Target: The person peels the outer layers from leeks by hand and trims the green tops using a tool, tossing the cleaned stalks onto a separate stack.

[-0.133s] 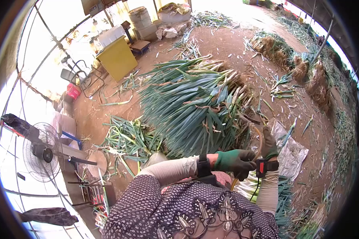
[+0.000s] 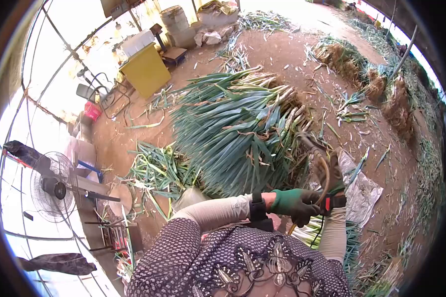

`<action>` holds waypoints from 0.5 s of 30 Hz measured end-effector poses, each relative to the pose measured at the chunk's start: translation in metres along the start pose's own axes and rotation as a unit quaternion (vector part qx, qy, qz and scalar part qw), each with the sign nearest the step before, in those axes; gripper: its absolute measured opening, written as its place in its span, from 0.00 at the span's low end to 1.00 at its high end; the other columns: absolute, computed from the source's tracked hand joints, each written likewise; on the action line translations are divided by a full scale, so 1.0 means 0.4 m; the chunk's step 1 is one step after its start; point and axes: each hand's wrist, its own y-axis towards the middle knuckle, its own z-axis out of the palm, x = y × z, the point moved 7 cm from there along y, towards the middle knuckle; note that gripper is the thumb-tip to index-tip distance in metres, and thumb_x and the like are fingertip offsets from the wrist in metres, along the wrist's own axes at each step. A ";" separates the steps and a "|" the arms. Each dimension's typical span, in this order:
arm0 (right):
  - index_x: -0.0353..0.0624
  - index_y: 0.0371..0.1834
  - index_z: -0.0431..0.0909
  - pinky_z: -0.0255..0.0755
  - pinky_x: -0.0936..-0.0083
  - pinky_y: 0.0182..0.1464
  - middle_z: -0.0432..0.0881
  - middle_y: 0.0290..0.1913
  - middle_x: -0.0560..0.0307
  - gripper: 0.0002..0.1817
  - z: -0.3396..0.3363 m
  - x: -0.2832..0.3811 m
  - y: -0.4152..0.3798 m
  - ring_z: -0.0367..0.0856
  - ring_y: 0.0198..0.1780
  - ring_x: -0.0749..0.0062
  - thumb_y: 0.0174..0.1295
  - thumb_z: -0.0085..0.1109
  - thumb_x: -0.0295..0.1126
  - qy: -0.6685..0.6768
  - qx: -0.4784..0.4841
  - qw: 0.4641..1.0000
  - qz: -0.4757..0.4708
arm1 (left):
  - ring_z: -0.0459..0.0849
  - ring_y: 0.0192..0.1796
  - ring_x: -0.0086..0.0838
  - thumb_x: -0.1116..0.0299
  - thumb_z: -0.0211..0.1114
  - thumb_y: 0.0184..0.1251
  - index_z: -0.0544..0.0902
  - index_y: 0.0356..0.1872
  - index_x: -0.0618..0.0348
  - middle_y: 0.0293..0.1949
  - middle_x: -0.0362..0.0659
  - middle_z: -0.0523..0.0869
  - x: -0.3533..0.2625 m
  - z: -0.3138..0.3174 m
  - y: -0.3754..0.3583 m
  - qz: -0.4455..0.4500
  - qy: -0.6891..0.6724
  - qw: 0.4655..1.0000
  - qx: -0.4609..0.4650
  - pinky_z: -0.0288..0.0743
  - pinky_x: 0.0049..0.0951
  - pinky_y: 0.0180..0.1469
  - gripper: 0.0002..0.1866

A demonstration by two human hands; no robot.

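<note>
My left hand (image 2: 298, 204), in a green and dark grey glove, reaches across to my right wrist. Its fingers are curled by a brown-yellow hose (image 2: 326, 174); what they grip is hidden. My right hand (image 2: 336, 174), in a dark glove, is raised behind the hose with fingers bent; what it holds cannot be made out. At the hose's upper end, a dark slender piece (image 2: 309, 142) lies before the roots of a large heap of long green onions (image 2: 233, 128). Below my hands, peeled white stalks (image 2: 307, 228) show partly behind my arms.
Cut leaves (image 2: 158, 168) lie left of the heap. A standing fan (image 2: 54, 185) is at far left, a yellow box (image 2: 146, 72) at the back. Rooted bundles (image 2: 399, 106) line the right. A pale sack (image 2: 364, 190) lies on the soil beside my right hand.
My left hand has shifted slightly right and up, now covering part of the device on my right wrist. The view has tilted a little; the heap stays in place.
</note>
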 end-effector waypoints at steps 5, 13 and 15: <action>0.37 0.60 0.75 0.80 0.89 0.34 0.80 0.38 0.66 0.30 0.208 0.216 0.033 0.79 0.33 0.86 0.67 0.61 0.52 -0.038 -0.105 0.991 -0.076 | 0.80 0.24 0.22 0.63 0.60 0.74 0.70 0.44 0.56 0.24 0.37 0.78 -0.026 -0.068 0.105 -0.019 0.066 0.993 -0.094 0.73 0.25 0.25 0.10; 0.40 0.53 0.79 0.73 0.92 0.27 0.81 0.34 0.66 0.15 0.281 0.362 -0.027 0.79 0.29 0.87 0.71 0.57 0.38 -0.192 -0.038 0.978 -0.076 | 0.82 0.42 0.19 0.62 0.58 0.77 0.76 0.58 0.62 0.41 0.38 0.85 -0.036 -0.098 0.142 0.050 0.094 0.991 -0.084 0.76 0.21 0.43 0.17; 0.40 0.52 0.78 0.76 0.88 0.30 0.84 0.39 0.61 0.15 0.312 0.388 -0.077 0.82 0.32 0.83 0.71 0.57 0.39 -0.215 0.002 0.974 -0.075 | 0.80 0.50 0.20 0.61 0.58 0.77 0.73 0.64 0.62 0.51 0.40 0.83 -0.084 -0.163 0.128 0.088 0.125 0.975 -0.159 0.76 0.23 0.50 0.21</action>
